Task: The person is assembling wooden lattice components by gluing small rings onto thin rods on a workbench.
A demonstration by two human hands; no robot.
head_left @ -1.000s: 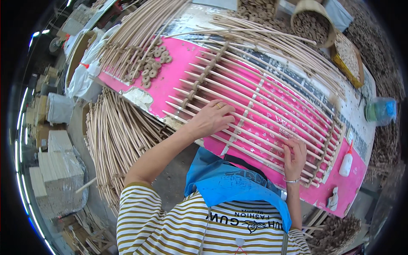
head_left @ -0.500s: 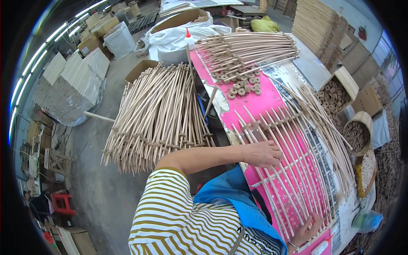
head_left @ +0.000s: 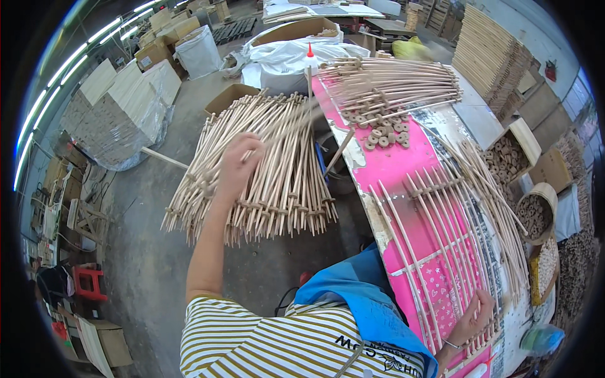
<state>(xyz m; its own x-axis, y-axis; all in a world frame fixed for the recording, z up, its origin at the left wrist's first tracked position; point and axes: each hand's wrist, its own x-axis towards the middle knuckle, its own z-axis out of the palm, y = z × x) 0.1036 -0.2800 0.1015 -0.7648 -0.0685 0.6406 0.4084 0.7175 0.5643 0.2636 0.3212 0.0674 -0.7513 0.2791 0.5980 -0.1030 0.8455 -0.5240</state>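
Observation:
My left hand (head_left: 239,165) is over the big pile of pale wooden sticks (head_left: 277,195) on the left, closed on a few wooden sticks (head_left: 291,124) blurred by motion. These reach from the hand toward the upper right. Many sticks in the pile carry a small wooden ring near one end. On the pink tabletop a row of sticks (head_left: 444,236) lies side by side, several with rings near their far ends. Beside the row's near end is my right hand (head_left: 474,318), fingers apart; whether it touches a stick is unclear.
Loose wooden rings (head_left: 386,135) lie below a stack of ringed sticks (head_left: 403,85) at the table's far end. Bare sticks (head_left: 488,189), a box of rings (head_left: 504,154) and a round tub of rings (head_left: 532,214) stand right. A red-capped bottle (head_left: 310,60) is at the far edge.
My left hand has left the row on the table and swung left over the pile, carrying a few sticks. My right hand has stayed near the row's near end, rising slightly.

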